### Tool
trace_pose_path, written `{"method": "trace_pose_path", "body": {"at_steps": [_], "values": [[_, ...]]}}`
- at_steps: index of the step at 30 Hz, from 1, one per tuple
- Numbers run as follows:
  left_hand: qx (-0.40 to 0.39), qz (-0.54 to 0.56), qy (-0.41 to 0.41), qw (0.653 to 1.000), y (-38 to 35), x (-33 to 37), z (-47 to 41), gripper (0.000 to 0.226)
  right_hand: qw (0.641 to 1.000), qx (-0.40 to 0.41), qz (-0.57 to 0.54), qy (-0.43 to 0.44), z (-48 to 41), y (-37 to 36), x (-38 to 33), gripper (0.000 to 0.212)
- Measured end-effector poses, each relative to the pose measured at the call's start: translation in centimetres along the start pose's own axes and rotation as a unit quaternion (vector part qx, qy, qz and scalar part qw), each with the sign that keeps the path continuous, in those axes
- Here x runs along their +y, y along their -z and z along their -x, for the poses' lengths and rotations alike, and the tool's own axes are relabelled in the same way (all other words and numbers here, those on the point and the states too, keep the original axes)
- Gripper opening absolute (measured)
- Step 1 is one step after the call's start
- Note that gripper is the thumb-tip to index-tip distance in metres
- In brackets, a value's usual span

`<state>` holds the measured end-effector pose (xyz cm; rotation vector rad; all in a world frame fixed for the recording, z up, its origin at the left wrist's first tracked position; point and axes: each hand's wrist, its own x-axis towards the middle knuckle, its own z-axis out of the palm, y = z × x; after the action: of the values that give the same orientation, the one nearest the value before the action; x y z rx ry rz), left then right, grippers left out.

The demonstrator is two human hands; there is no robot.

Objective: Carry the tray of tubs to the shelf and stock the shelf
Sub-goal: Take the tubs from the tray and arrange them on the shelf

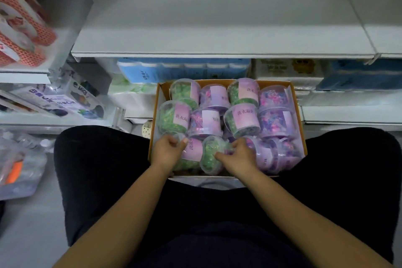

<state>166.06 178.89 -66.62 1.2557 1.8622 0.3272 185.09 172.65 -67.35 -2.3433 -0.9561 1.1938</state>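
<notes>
head view: a cardboard tray (pixel 158 98) sits low between the person's black-trousered knees (pixel 97 172), right in front of the white shelf (pixel 217 28) and not yet on it; it holds at least twelve clear round tubs packed touching in three rows of four, six with green contents and six with purple, each with a pale lilac label; on the middle-row green tub (pixel 242 119) the label begins "洗衣", the later characters too blurred to be sure of, and the other labels show parts of the same print; the left hand (pixel 168 151) grips the front-left green tub (pixel 194 151), fingers curled round its side, thumb pressed on the label; the right hand (pixel 239 154) holds the second green tub (pixel 211 159) just beside it, thumb laid along its lid, fingers curled over the far side, though the hand hides exactly where they land; under the shelf lies one blue pack of paper rolls (pixel 185 69), its writing unreadable; on the left racks two orange patterned packs (pixel 24 28) and a lilac packet (pixel 71 102) lettered roughly "mio"
</notes>
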Motion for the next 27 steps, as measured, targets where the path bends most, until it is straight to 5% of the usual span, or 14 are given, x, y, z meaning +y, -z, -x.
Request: {"method": "trace_pose_path", "body": {"at_steps": [7,13,18,22,27], "values": [[0.019,0.024,-0.005,1.0,0.7,1.2,0.4,0.019,0.995,0.077,-0.056,0.011,1.4,4.9,-0.9,0.057],[-0.024,0.121,-0.158,0.98,1.7,5.7,2.2,0.022,0.964,0.054,-0.255,-0.039,0.7,8.1,-2.2,0.058],[-0.166,0.073,-0.224,0.958,1.2,10.9,3.5,0.067,0.94,-0.018,-0.337,-0.054,-0.8,10.6,-3.9,0.068],[-0.158,0.057,-0.272,0.948,0.5,15.5,3.5,0.071,0.938,-0.051,-0.343,0.005,-1.7,12.9,-5.2,0.064],[-0.116,0.038,-0.275,0.954,0.7,21.9,2.1,0.048,0.925,-0.069,-0.362,0.091,-4.1,17.2,-7.5,0.055]]}}
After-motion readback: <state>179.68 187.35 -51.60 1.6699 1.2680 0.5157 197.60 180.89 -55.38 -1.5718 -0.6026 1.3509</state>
